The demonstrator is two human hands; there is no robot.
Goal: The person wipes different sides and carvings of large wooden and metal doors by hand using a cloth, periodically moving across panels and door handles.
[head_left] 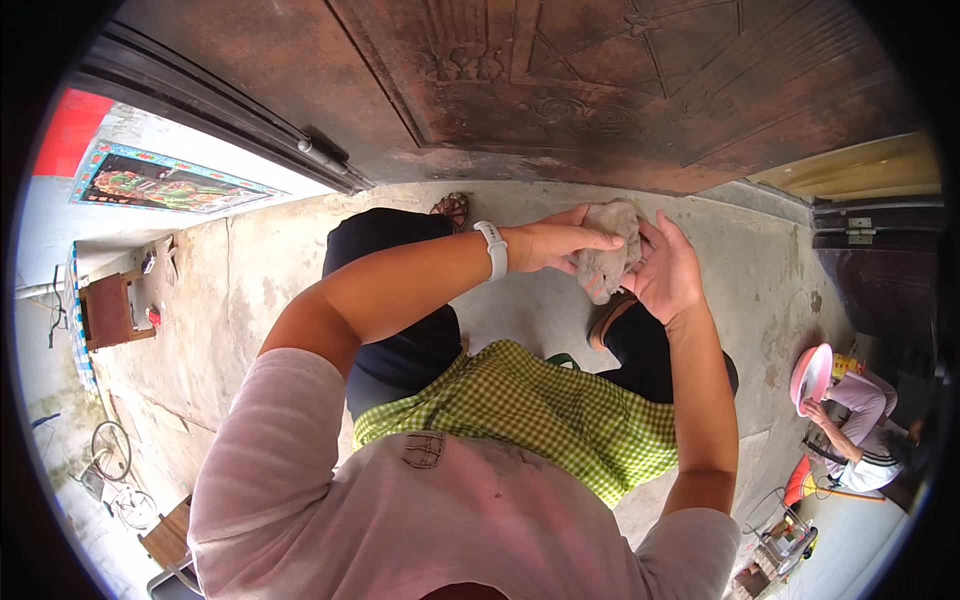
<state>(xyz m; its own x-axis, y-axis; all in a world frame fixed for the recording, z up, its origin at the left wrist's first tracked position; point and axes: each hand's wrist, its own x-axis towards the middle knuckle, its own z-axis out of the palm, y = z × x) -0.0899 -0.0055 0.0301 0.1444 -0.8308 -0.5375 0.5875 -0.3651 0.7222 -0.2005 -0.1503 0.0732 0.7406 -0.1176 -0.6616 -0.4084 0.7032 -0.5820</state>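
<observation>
A crumpled grey-beige cloth (609,251), with a few orange marks near its lower end, hangs in front of me. My left hand (551,241) grips it from the left, thumb lying across its face. On the cloth's right side is my right hand (670,274), palm turned up and thumb raised clear of the fabric. Its fingers reach the cloth's edge, partly hidden there. Below my forearms a green-and-white checked cloth (517,401) lies over my lap.
A brown embossed door (570,105) rises just ahead above the concrete floor (510,307). At right, a seated person (862,427) holds a pink basin (811,379). A wooden stool (112,311) and a bicycle (112,450) are at left.
</observation>
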